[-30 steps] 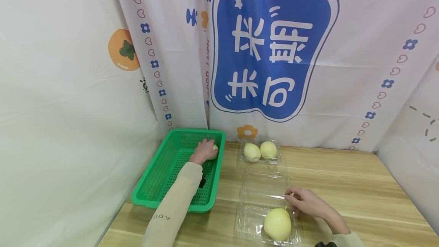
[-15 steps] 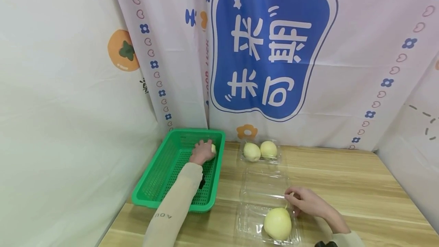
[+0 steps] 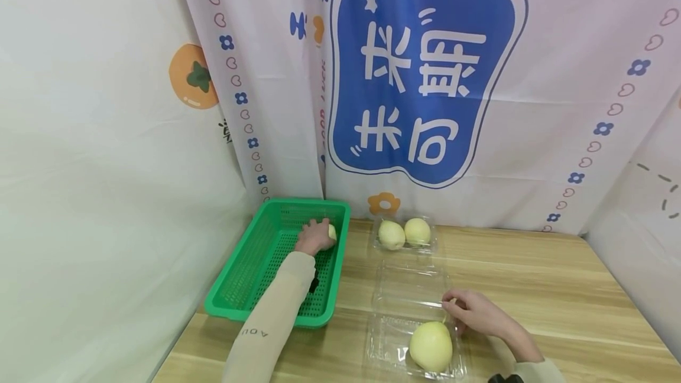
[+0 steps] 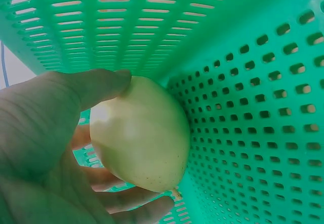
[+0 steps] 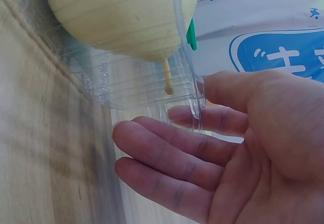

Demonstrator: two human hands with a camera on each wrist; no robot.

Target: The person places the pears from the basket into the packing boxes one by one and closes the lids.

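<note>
In the green plastic basket, my left hand holds a pale yellow pear near the far right corner. The left wrist view has the thumb over one side of the pear and the other fingers curled round behind and beneath it, its stem pointing down. My right hand pinches the corner edge of an opened clear plastic clamshell box between thumb and index finger. Its remaining fingers are loosely bent beside the box. A large pear lies in the right half of that box, stem towards the hand.
Behind the opened box, a second clear box holds two pears against the back curtain. The opened box's lid lies flat between them. All stand on a wood-grain table, with white cloth at the left.
My left hand has turned slightly on the pear in the basket, its fingers now more spread over it. The right hand and the opened box stay where they were.
</note>
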